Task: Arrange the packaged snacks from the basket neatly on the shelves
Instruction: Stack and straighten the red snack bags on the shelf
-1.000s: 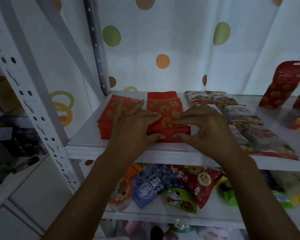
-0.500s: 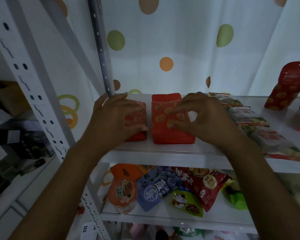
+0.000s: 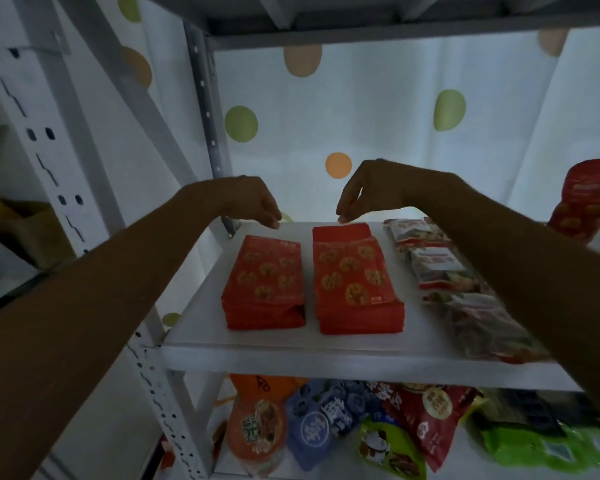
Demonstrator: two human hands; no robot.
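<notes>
**While the left hand and the right hand hang above, red snack packs lie in two piles**

Both hands are over the back of the white shelf. Their fingers droop down, loosely bent, and they hold nothing. The right hand's fingertips are just above the back edge of the right pile; I cannot tell if they touch it. The left pile lies flat just beside the right pile, with a thin gap between them. To the right, a row of snack bags runs from back to front. A red pouch stands at the far right. On the lower shelf lie a blue bag and a green bag. A dotted curtain hangs behind.
</notes>
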